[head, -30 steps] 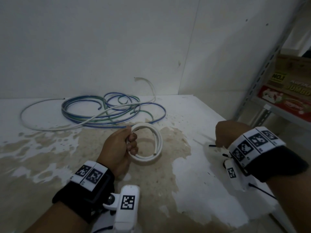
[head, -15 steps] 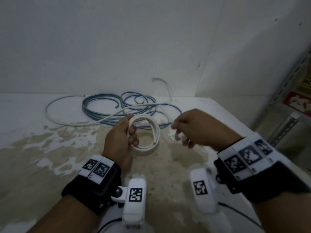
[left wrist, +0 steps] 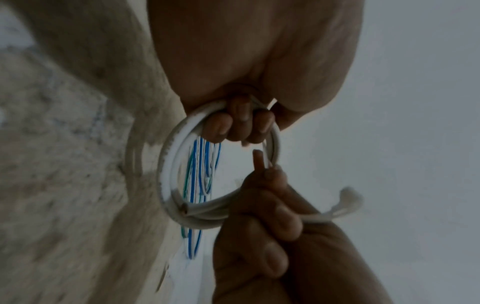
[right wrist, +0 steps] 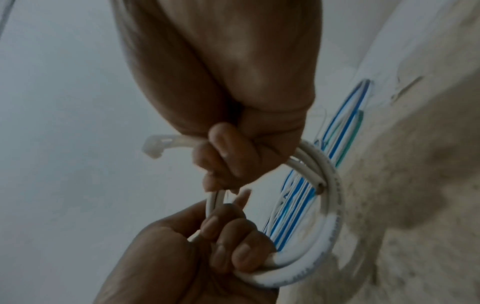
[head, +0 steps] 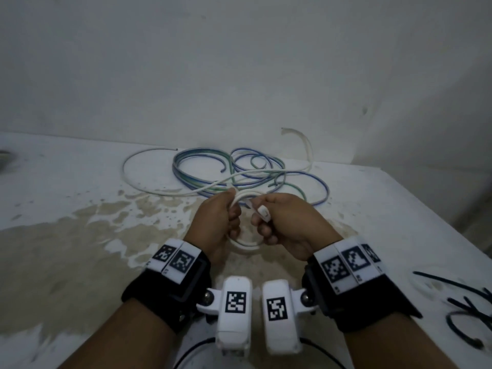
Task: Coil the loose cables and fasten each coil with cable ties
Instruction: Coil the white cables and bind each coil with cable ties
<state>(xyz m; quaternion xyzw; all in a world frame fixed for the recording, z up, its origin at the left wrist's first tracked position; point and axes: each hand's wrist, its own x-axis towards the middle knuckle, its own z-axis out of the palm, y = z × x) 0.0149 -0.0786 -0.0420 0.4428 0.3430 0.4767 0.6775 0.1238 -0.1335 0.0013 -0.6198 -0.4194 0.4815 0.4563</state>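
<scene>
Head view: right hand, back from the surface with a cable tie, joined to left hand, both clamped on white coil, ready for fastening.

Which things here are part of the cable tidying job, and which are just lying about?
Part of the job:
white cable coil
white cable tie
loose blue, green and white cables
left hand
right hand

Lying about:
black cable ties
</scene>
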